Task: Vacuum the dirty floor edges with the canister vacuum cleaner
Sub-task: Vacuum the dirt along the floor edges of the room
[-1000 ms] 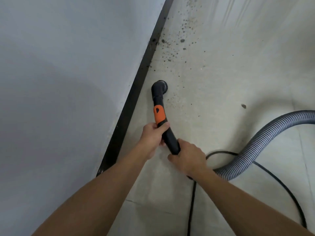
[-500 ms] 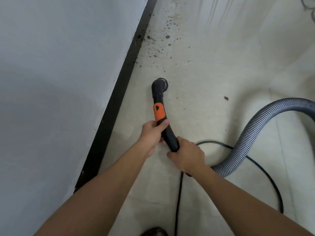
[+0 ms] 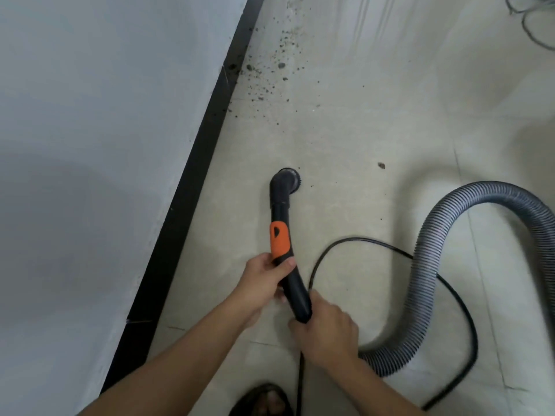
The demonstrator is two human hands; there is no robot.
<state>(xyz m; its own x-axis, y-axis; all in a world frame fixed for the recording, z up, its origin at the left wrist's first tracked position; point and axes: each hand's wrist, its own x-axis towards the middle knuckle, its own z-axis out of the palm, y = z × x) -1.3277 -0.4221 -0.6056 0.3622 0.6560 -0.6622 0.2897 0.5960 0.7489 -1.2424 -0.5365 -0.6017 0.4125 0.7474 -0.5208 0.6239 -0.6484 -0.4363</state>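
two hands grip one wand (image 3: 280,213): left hand (image 3: 264,282) by orange patch (image 3: 279,240), right hand (image 3: 327,334) at rear; one hose (image 3: 426,265), one cable (image 3: 360,241).

Pale tiled floor (image 3: 360,130). Dark dirt specks (image 3: 281,66) lie far, beside the black skirting (image 3: 192,187). A grey hose (image 3: 426,265) and a black cable (image 3: 360,240) lie right.
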